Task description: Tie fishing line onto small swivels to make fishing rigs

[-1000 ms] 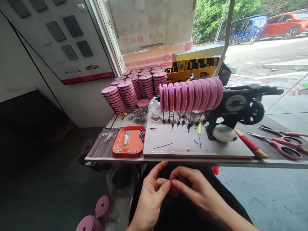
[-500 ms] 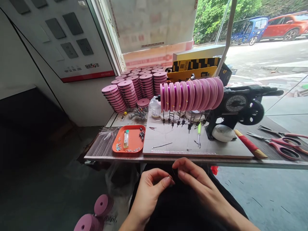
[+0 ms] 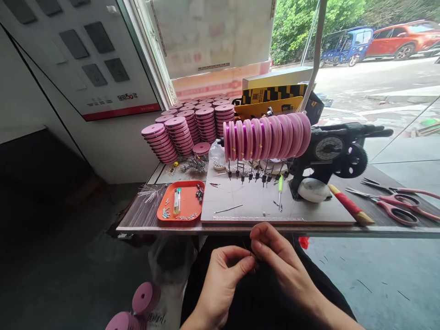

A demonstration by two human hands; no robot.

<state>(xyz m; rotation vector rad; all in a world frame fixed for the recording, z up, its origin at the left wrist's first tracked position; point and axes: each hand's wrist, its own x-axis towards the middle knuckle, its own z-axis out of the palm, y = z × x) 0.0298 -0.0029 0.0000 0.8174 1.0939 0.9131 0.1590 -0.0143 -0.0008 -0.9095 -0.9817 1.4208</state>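
Note:
My left hand (image 3: pixel 228 277) and my right hand (image 3: pixel 280 254) meet over my dark-clothed lap, just below the table's front edge. Thumb and forefinger of the left are pinched together on a thin dark line (image 3: pixel 251 252), of which only a short bit shows. The right hand's fingertips are closed on the same line, close to the left thumb; its exact grip is partly hidden. Above them on the table, a row of pink foam spools (image 3: pixel 266 137) is mounted on a black winding machine (image 3: pixel 330 151). Small black weights (image 3: pixel 264 178) dangle below the spools.
An orange tray (image 3: pixel 161 213) holds a small tube and tiny parts. A pale board (image 3: pixel 250 201) carries a green-handled needle tool (image 3: pixel 280 185) and a thin metal rod (image 3: pixel 228 209). Scissors (image 3: pixel 398 211) lie right. Stacked pink spools (image 3: pixel 177 133) stand behind; more spools (image 3: pixel 146 297) are down left.
My left hand has moved right and slightly down, bringing its fingertips up to my right hand's. The view has shifted a little, so the table things appear slightly further left.

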